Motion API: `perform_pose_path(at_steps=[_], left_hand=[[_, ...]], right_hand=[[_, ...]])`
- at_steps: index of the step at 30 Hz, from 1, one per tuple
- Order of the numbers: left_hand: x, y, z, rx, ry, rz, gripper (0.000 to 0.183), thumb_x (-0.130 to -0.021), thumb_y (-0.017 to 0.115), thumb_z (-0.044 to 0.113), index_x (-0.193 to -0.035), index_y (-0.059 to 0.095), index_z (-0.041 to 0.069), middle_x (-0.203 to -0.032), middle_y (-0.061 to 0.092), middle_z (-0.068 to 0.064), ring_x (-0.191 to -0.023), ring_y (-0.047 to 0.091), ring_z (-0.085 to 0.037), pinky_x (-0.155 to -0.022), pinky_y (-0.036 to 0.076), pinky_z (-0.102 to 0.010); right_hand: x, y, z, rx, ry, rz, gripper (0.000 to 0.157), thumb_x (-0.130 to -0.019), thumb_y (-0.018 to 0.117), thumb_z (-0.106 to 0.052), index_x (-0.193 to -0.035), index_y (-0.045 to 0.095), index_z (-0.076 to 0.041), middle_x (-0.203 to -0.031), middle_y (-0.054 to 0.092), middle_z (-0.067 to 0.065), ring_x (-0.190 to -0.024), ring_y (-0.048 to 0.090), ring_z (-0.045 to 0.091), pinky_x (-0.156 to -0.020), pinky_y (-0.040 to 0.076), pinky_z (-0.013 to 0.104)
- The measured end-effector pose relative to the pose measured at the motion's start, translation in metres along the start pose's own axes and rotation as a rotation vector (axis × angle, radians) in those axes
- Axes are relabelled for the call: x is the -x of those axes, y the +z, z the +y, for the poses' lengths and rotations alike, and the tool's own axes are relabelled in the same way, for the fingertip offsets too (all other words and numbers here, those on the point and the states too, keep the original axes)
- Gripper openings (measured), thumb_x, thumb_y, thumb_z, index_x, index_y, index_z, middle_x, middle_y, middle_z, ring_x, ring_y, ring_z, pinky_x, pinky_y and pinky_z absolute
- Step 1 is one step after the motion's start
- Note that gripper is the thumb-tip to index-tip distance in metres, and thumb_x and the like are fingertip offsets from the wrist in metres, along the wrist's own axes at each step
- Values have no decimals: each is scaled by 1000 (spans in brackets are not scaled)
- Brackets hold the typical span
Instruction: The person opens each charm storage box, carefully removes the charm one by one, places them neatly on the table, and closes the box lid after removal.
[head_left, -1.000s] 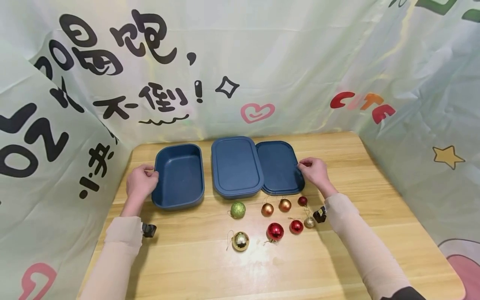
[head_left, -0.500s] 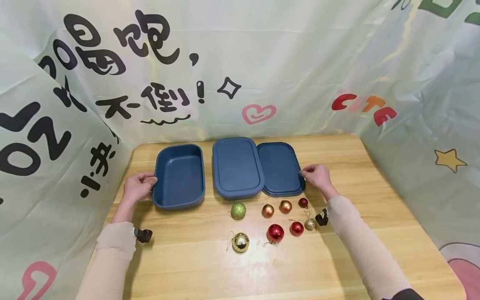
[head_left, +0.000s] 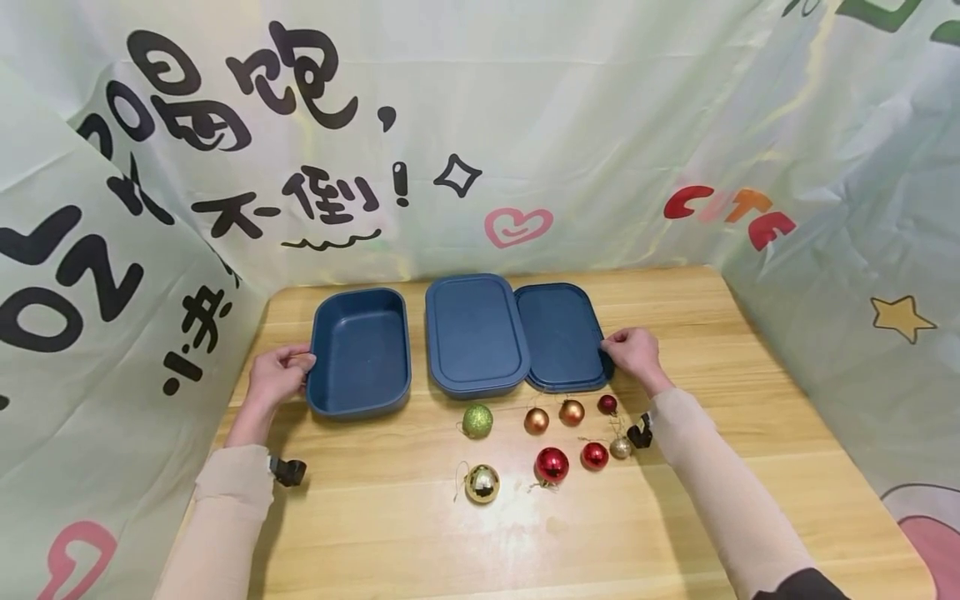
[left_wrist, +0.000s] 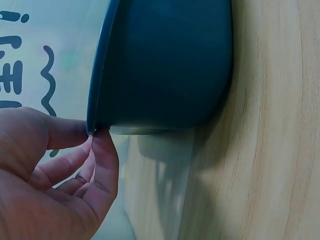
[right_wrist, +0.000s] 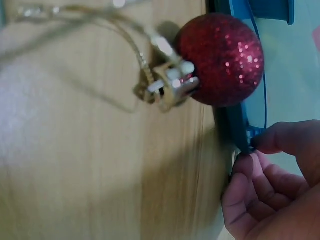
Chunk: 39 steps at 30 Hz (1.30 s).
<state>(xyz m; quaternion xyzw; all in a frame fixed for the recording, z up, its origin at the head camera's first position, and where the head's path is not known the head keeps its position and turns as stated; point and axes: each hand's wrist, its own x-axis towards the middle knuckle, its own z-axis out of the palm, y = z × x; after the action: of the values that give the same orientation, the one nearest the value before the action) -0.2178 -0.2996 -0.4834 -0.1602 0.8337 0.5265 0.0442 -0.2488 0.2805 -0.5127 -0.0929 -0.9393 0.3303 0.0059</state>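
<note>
At the left stands an open blue storage box (head_left: 360, 354) with nothing in it. My left hand (head_left: 276, 375) pinches its left rim between thumb and fingers; the left wrist view shows the fingertips (left_wrist: 102, 142) right at that rim. A loose blue lid (head_left: 562, 333) lies to the right, its left side meeting a lidded blue box (head_left: 477, 333) in the middle. At the lid's right edge, my right hand (head_left: 636, 354) pinches it with thumb and curled fingers. Close by in the right wrist view is a dark red glitter bauble (right_wrist: 222, 60) with a gold cap and cord.
In front of the boxes lie several more baubles: a green glitter one (head_left: 477, 422), a large gold one (head_left: 482, 483), two copper ones (head_left: 536, 421), shiny red ones (head_left: 552, 465) and a small pale gold one (head_left: 621, 447). A printed cloth (head_left: 600, 150) hangs behind the wooden table (head_left: 420, 542).
My left hand has slid a little toward me along the box's rim, and its forearm swung outward. The right hand sits slightly nearer on the lid's edge. Boxes and baubles stay put.
</note>
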Motion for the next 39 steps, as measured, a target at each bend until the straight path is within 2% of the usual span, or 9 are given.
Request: perform_pose_path(at_steps=[5, 9, 13, 18, 20, 24, 29, 33, 39], left_hand=[[1, -2, -2, -27, 2, -4, 47, -105, 63, 16, -146, 58, -5, -96, 74, 5, -65, 63, 0, -64, 60, -30], [2, -2, -1, -37, 5, -2, 47, -105, 62, 16, -147, 58, -4, -105, 77, -6, -66, 65, -1, -64, 61, -29], [2, -2, 0, -47, 10, 5, 46, -105, 62, 16, -146, 59, -4, -108, 77, -10, -66, 65, -1, -64, 61, -29], [2, -3, -1, -40, 15, 6, 45, -105, 62, 15, -145, 59, -5, -103, 78, -5, -66, 65, -1, -63, 60, -29], [1, -3, -1, -42, 13, 3, 45, -105, 63, 16, -145, 59, -5, -105, 77, -7, -66, 65, -2, -63, 60, -29], [1, -2, -2, -52, 18, -3, 45, -105, 63, 16, -145, 60, -5, -107, 78, -10, -66, 65, -1, -63, 60, -29], [0, -1, -2, -56, 28, -9, 46, -105, 63, 16, -144, 59, -7, -106, 79, -10, -66, 65, -1, -62, 60, -28], [1, -1, -2, -52, 27, -11, 46, -105, 63, 16, -144, 59, -7, -106, 78, -10, -67, 65, -2, -62, 59, -28], [0, 0, -1, -46, 25, -5, 45, -105, 63, 15, -145, 59, -6, -102, 78, -5, -66, 64, -1, -62, 59, -27]], right_hand=[[0, -3, -3, -68, 46, 38, 34, -96, 65, -24, -105, 77, 7, -106, 77, 24, -97, 67, 35, -73, 47, 28], [2, -7, -6, -148, 95, 33, 36, -96, 64, -23, -111, 75, 9, -112, 74, 25, -89, 64, 24, -67, 47, 21], [3, -13, -11, -379, 162, -28, 39, -100, 63, -19, -122, 67, 12, -100, 70, 11, -74, 61, 6, -64, 53, 17], [3, -24, -19, -674, 194, -137, 36, -103, 61, -16, -127, 60, 11, -86, 66, -10, -71, 66, -1, -68, 58, 18], [4, -29, -22, -742, 198, -178, 28, -103, 60, -15, -123, 59, 6, -85, 67, -10, -73, 67, 0, -70, 58, 19], [7, -36, -31, -900, 220, -240, 7, -102, 60, -9, -99, 64, -4, -77, 70, -7, -69, 66, 2, -68, 57, 20], [9, -42, -40, -1079, 203, -299, 32, -103, 58, 0, -75, 70, -8, -70, 72, -4, -63, 66, 5, -68, 56, 20], [12, -46, -45, -1113, 159, -271, 33, -103, 59, 1, -77, 75, -10, -75, 73, -3, -66, 67, 5, -69, 55, 18], [19, -49, -56, -1122, 82, -140, 26, -100, 64, 2, -81, 76, -12, -75, 69, -5, -59, 55, 2, -57, 41, 13]])
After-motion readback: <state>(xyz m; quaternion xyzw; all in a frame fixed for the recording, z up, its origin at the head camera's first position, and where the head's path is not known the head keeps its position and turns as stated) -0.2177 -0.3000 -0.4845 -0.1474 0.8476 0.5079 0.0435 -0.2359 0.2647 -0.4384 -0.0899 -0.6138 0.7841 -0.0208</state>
